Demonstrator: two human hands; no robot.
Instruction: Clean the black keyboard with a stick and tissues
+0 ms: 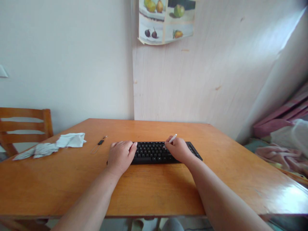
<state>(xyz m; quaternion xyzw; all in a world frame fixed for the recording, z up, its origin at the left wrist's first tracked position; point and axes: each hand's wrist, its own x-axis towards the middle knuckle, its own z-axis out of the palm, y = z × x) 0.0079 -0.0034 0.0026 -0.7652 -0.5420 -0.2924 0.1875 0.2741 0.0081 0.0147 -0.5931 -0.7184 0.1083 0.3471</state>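
Observation:
A black keyboard lies flat on the wooden table in front of me. My left hand is closed over its left end, fingers toward the far edge and thumb along the keys. Over the right part of the keys, my right hand pinches a slim white pen-like stick. The stick's upper end slants up and to the right out of my fingers. A bit of white shows at its lower end by the keys, too small to make out.
Crumpled white cloth lies on the table's left side. Nearer the keyboard is a small black piece with thin wire-like ends. A wooden chair stands at the left, a pile of fabric at the right. The wall rises behind the table.

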